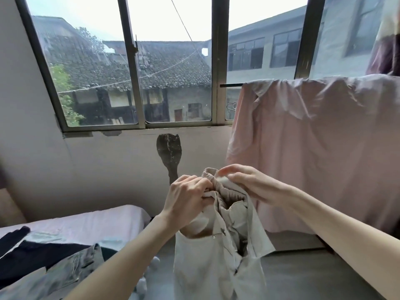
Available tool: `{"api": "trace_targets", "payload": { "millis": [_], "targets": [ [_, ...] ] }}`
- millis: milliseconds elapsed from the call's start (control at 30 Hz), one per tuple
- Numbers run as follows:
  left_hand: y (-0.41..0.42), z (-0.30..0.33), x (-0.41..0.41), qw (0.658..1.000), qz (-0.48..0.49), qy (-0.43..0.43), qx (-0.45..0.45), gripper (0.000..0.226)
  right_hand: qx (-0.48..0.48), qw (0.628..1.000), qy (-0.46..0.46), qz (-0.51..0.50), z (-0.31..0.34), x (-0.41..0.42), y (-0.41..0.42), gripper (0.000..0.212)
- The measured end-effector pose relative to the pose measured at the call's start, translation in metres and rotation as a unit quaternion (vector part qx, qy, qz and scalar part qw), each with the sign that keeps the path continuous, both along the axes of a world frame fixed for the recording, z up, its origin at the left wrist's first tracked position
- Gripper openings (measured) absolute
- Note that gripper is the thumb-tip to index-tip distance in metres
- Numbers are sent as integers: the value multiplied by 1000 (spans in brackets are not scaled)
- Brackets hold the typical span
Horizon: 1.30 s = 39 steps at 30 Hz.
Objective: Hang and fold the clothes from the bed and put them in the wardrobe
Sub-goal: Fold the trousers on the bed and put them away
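Beige trousers (pixel 218 252) held up at centre frame, legs hanging toward 6 o'clock. Left hand (pixel 186 200) grips the gathered waistband, fingers curled tight into the cloth. Right hand (pixel 244 182) pinches the waistband from 3 o'clock. Bed (pixel 104 221) at 8 o'clock carries a black garment (pixel 36 254) and jeans (pixel 71 269). Pink sheet (pixel 313 144) hangs at 2 o'clock.

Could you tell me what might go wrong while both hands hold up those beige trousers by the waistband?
1. The left hand and right hand pinch only the bunched waistband of the beige trousers; it might slip and drop.
2. The hanging legs could drag across the dark garment and jeans on the bed, disturbing them.
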<state>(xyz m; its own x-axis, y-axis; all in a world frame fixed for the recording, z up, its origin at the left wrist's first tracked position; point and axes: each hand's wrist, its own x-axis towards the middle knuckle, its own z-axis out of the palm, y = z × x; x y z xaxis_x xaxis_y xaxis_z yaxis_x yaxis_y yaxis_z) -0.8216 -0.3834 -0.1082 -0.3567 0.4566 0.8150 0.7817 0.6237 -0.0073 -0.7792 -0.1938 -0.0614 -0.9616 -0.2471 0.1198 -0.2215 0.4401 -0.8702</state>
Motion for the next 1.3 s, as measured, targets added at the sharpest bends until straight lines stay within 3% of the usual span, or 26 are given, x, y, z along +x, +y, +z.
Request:
{"api": "trace_targets", "payload": {
  "millis": [133,167,300,433,567,700,733,867,900,967,1100,1233,1300],
  "targets": [
    [12,-4,0,1000,-18,4,-3,24,73,997,-17,-13,-8,6,-1,60],
    [14,-4,-2,999,-39,10,-5,24,81,996,-8,-31,-12,6,0,59],
    [24,-2,-5,989,-138,44,-28,33,81,989,28,-122,-18,7,8,10],
    [34,1,-5,978,-191,67,-40,28,-13,987,25,-158,-14,11,12,10],
    [37,-2,-8,991,-103,84,-9,48,-54,994,-1,-100,-11,22,6,6],
    [33,3,1,997,-12,-79,-4,90,-65,992,-24,-107,-15,22,7,15],
    [32,2,2,993,7,-114,-6,89,-68,991,-21,-115,-16,21,6,19],
    [29,-4,1,992,35,-122,3,64,-95,987,46,-123,-14,22,1,23],
    [28,-2,1,987,40,-155,7,62,-79,988,68,-112,-11,24,1,21],
    [27,5,0,979,52,-193,28,59,45,991,89,-88,-5,32,4,17],
    [32,18,5,978,54,-197,31,61,305,943,98,-92,-6,40,11,39],
    [30,23,5,973,50,-217,56,62,365,917,68,-144,-6,43,14,55],
    [27,26,5,972,46,-222,62,64,394,906,62,-140,-10,41,16,49]
  ]
}}
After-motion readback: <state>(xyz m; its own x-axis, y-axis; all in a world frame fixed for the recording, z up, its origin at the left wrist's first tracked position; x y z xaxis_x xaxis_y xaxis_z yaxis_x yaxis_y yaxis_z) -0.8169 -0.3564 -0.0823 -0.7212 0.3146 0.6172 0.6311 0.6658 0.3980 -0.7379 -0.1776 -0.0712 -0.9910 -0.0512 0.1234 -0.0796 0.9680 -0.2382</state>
